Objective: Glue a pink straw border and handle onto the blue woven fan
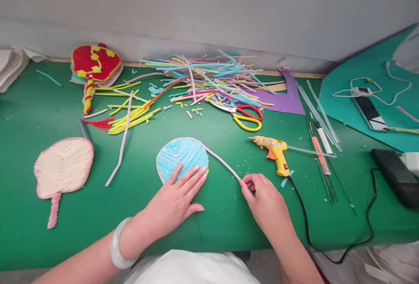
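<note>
A round blue fan-shaped piece (pixel 181 157), covered with rows of pipe cleaner, lies flat on the green table. My left hand (pixel 181 196) rests on its lower part with the fingers stretched out. Along its upper and left edge runs a pink pipe cleaner (pixel 222 161), whose loose length reaches off to the right. The free end of that pipe cleaner is pinched between the thumb and fingers of my right hand (pixel 260 194). Under my left palm the lower edge of the blue piece is hidden. A yellow hot glue gun (pixel 276 150) lies just beyond my right hand.
Red-and-yellow scissors (pixel 247 116) lie before a heap of pipe cleaners (pixel 203 74). A cream fan (pixel 63 168) and a red fan (pixel 95 62) are at left. Thin wires, glue sticks (pixel 319 113) and a black phone-like device (pixel 396 177) are at right; a black cord (pixel 306 220) trails nearby.
</note>
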Motion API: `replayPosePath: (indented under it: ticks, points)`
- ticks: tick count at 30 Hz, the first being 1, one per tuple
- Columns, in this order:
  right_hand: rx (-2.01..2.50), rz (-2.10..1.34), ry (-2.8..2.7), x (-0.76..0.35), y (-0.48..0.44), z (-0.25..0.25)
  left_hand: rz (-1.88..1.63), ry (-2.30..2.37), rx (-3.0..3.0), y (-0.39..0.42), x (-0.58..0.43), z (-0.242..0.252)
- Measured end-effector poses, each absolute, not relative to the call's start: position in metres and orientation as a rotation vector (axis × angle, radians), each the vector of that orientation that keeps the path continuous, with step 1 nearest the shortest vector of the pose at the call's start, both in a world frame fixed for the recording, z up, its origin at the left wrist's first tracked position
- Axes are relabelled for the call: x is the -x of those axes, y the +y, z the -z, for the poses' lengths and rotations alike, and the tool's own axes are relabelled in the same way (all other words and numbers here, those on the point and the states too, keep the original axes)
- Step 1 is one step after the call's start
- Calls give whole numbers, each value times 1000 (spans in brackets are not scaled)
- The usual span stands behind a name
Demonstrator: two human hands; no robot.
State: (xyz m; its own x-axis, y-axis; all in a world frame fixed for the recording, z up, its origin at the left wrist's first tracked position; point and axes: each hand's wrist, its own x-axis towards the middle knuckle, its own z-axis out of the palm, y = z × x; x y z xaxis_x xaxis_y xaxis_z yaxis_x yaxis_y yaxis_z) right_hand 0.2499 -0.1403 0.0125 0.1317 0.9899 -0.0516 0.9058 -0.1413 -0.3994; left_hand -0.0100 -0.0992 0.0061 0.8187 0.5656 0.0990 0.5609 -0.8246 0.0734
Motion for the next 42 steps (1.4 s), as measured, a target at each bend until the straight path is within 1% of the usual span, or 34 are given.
replayPosePath:
  ticks: [14,17,23,27,30,33,37,42]
  points:
    - [2163,-368,-1865,-256,-138,-9,-189,932,-2988,-100,10,-5]
    - [2139,-280,-1913,-257,-138,-9,-194,937,-2981,-100,10,-4]
    - [2040,6,-2057,-263,-128,-9,-209,917,-2972,-99,10,-4]
    - [2049,97,-2096,-268,-113,-11,-200,884,-2900,-98,13,-9]
    - [2062,102,-2116,-272,-102,-15,-212,870,-2810,-90,18,-17]
    - [2082,50,-2142,-276,-94,-19,-279,989,-2772,-74,23,-23]
    - [2080,-12,-2205,-282,-86,-22,-257,1041,-2765,-55,25,-20]
    - [2019,123,-2269,-286,-73,-29,-136,969,-2808,-54,22,-7]
